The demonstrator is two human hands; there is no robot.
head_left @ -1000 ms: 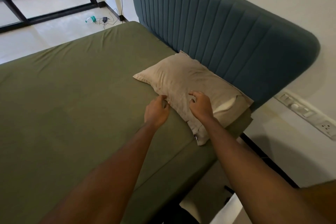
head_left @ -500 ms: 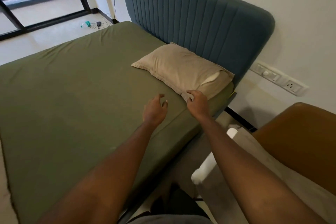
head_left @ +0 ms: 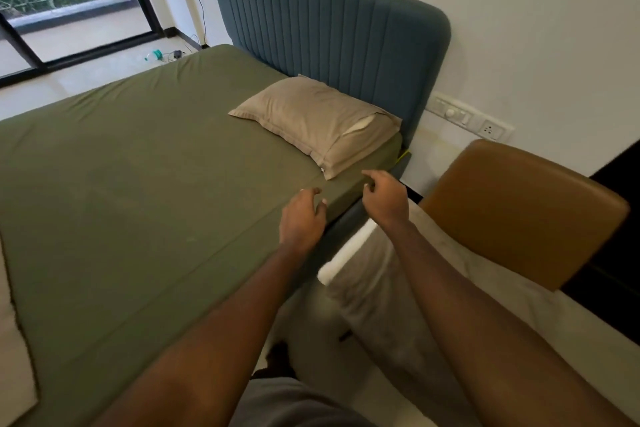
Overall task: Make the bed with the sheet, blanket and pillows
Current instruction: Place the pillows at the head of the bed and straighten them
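An olive green sheet (head_left: pixel 145 191) lies flat and smooth over the mattress. A beige pillow (head_left: pixel 317 121) rests at the near corner against the blue padded headboard (head_left: pixel 322 31). My left hand (head_left: pixel 303 217) hovers over the bed's near edge, fingers loosely curled, holding nothing. My right hand (head_left: pixel 384 198) hangs just beyond the pillow's near corner, apart from it, fingers relaxed and empty. A second beige pillow (head_left: pixel 377 274) with a white end lies on the brown chair beside the bed, under my right forearm.
A brown padded chair (head_left: pixel 519 208) stands to the right of the bed, close to the wall. Wall switches and a socket (head_left: pixel 467 120) sit above it. A pale cloth edge (head_left: pixel 14 340) shows at the far left. A charger cable and bottle (head_left: pixel 162 55) lie on the floor by the window.
Both hands let go of the pillow on the bed and drew back toward the bed's near edge. The view pulled back, bringing the chair and second pillow into sight.
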